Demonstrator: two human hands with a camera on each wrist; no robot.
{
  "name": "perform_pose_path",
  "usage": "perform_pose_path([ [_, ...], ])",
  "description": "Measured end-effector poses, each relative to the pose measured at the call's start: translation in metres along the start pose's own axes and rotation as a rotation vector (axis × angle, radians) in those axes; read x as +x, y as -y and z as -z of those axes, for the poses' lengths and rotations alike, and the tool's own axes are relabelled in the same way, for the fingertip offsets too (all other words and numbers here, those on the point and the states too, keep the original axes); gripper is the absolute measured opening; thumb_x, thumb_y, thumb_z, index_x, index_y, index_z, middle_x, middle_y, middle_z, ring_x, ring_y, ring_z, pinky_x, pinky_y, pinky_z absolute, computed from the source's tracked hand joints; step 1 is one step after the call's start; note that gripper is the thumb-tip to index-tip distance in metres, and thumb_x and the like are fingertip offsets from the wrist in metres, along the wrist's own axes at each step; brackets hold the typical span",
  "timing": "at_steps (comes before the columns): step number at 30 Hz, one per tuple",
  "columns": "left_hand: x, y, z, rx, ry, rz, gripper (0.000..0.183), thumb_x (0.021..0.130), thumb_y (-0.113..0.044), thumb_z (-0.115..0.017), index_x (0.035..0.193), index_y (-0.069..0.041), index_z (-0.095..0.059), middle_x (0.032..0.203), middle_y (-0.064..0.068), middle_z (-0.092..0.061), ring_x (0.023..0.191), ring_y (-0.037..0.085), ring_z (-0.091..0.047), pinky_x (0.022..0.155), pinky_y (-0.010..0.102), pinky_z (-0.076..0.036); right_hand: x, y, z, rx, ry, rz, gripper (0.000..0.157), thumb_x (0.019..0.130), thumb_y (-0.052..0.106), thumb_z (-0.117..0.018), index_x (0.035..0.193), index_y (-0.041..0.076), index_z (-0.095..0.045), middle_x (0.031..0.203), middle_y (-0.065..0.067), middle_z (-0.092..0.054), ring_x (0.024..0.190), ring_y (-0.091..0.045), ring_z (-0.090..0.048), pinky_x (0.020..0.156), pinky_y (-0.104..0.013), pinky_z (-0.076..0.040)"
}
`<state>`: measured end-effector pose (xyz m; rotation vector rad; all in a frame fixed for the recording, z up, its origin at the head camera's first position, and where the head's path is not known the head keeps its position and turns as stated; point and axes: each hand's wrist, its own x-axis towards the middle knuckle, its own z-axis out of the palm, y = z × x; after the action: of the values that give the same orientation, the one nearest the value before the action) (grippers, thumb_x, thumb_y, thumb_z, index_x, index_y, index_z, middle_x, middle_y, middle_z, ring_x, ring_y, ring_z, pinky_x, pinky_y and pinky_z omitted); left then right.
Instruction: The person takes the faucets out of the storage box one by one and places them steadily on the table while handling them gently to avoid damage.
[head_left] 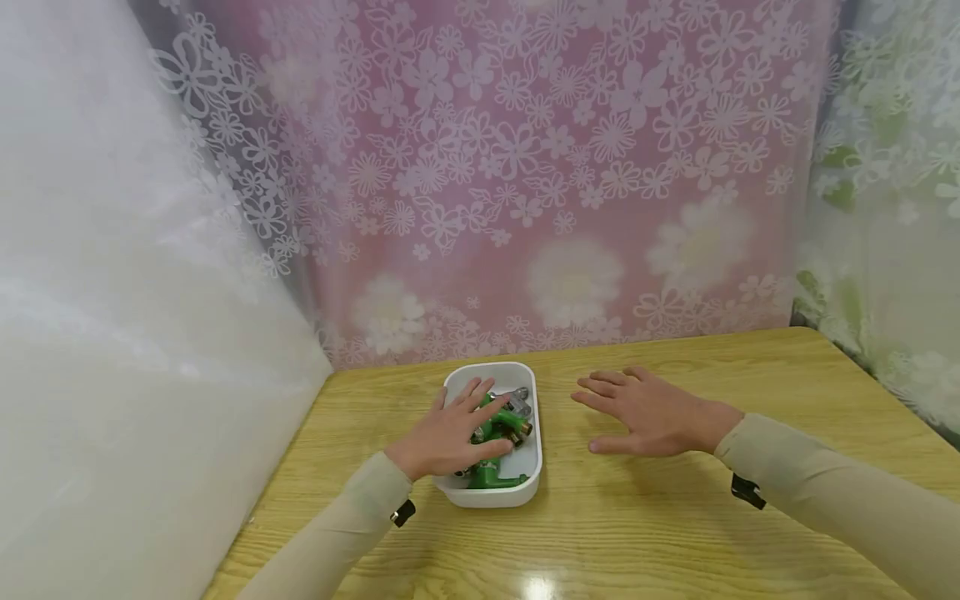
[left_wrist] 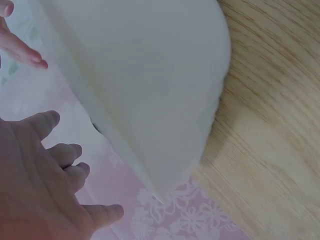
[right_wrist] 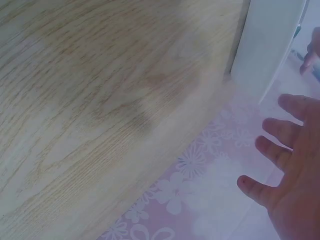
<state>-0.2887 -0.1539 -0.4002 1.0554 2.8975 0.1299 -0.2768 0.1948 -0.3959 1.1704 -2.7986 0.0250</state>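
A white plastic tray (head_left: pixel 491 499) stands on the table with several green tap-like fittings (head_left: pixel 489 477) in it, some with brass-coloured ends. Toward its far end lies a grey metal piece (head_left: pixel 521 406). My left hand (head_left: pixel 448 435) is over the tray's left side, fingers spread, hiding part of the fittings; it holds nothing visible. In the left wrist view its fingers extend beside the tray's outer wall (left_wrist: pixel 150 75). Off to the tray's right, my right hand (head_left: pixel 652 414) hovers above the table, fingers apart and holding nothing. The right wrist view shows that hand (right_wrist: pixel 297 160) with fingers spread.
The wood-grain table (head_left: pixel 600 533) extends on both sides of the tray. A pink floral curtain (head_left: pixel 480 208) hangs behind its back edge. White sheeting (head_left: pixel 150 333) borders the left side, and a green-and-white floral sheet (head_left: pixel 892 250) the right.
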Motion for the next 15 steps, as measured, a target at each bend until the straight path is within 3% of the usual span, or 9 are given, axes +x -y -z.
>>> perform_pose_path([
  [6,-0.009,0.011,0.004,-0.069,-0.048,0.039,0.083,0.095,-0.076,-0.034,0.159,-0.023,-0.032,0.167,0.006,-0.024,0.156,0.025,-0.017,0.121,0.06,-0.019,0.002,0.001,0.001,-0.023,-0.025,0.001,0.075,0.097,0.07,-0.041,0.148,0.017,-0.052,0.142,-0.007,-0.061,0.131,-0.033,-0.055,0.107,-0.059,-0.039],
  [10,-0.014,0.015,0.005,-0.087,-0.1,0.075,0.078,0.098,-0.071,-0.036,0.153,-0.016,-0.045,0.159,0.009,-0.041,0.15,0.028,-0.034,0.118,0.053,-0.031,0.003,0.002,0.001,-0.021,-0.032,0.004,0.068,0.098,0.065,-0.046,0.144,0.016,-0.057,0.132,-0.007,-0.067,0.12,-0.03,-0.062,0.101,-0.057,-0.045],
  [15,-0.017,0.022,0.004,-0.084,-0.22,0.124,0.052,0.103,-0.046,-0.049,0.14,-0.009,-0.059,0.141,0.011,-0.059,0.134,0.03,-0.053,0.11,0.049,-0.043,0.004,0.003,-0.001,-0.04,-0.044,0.03,0.053,0.098,0.05,-0.059,0.138,0.014,-0.062,0.128,-0.009,-0.069,0.115,-0.031,-0.065,0.095,-0.056,-0.05],
])
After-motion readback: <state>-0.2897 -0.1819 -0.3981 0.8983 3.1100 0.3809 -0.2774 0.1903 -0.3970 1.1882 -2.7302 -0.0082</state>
